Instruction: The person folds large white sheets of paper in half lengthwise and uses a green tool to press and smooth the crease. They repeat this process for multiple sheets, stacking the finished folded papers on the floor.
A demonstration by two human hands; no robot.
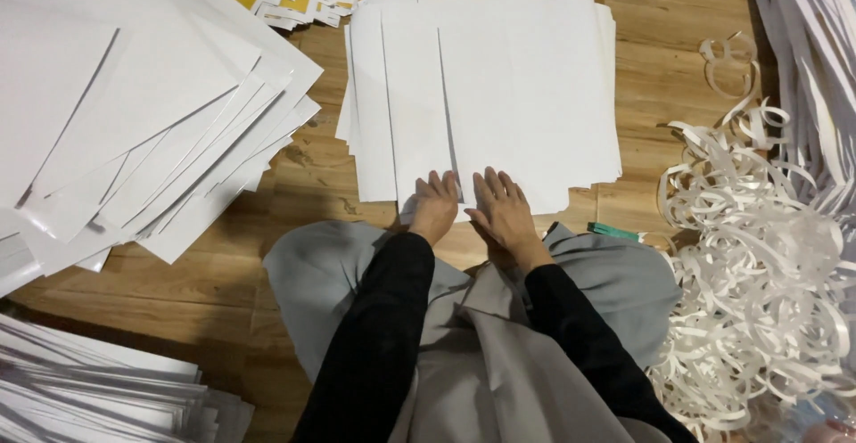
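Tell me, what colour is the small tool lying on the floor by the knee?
Teal green tool, seen in the head view.

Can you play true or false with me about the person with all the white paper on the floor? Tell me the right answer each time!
1. Both hands rest flat on the white sheets. True: left hand and right hand lie side by side on the near edge.
2. The curly paper strips are on the person's left. False: they are on the right.
3. The floor is wooden. True.
4. The right hand holds the green tool. False: it lies on the floor, untouched.
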